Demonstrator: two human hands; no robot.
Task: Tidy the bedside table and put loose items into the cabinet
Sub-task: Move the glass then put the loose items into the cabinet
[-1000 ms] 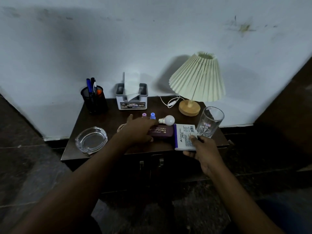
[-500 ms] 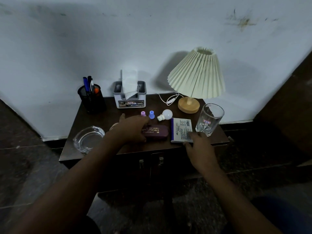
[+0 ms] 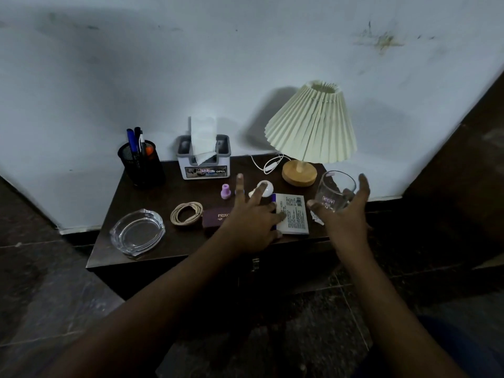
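Since the earlier frame the left hand (image 3: 251,222) has shifted rightward, uncovering a coil of rubber bands (image 3: 186,213), and the right hand (image 3: 346,222) has risen from the booklet to the glass. Left to right on the dark worktop (image 3: 152,197): a glass ashtray (image 3: 137,233) is sitting at the front left corner; a mesh pen holder (image 3: 141,165) is standing at the back; the rubber bands are lying just beside a maroon case (image 3: 216,217); a tissue box (image 3: 203,162) is standing against the wall; a small pink bottle (image 3: 225,191) is standing behind the case. The left hand is lying released, fingers spread and straight, over the right end of the case and the left edge of the white booklet (image 3: 293,216), one finger reaching to the light bulb (image 3: 264,188). A pleated lamp (image 3: 311,126) is standing at the back right. The right hand is opening around the drinking glass (image 3: 334,192), thumb on its left and fingers on its right; contact cannot be told. The cabinet (image 3: 255,264) is lying in shadow below.
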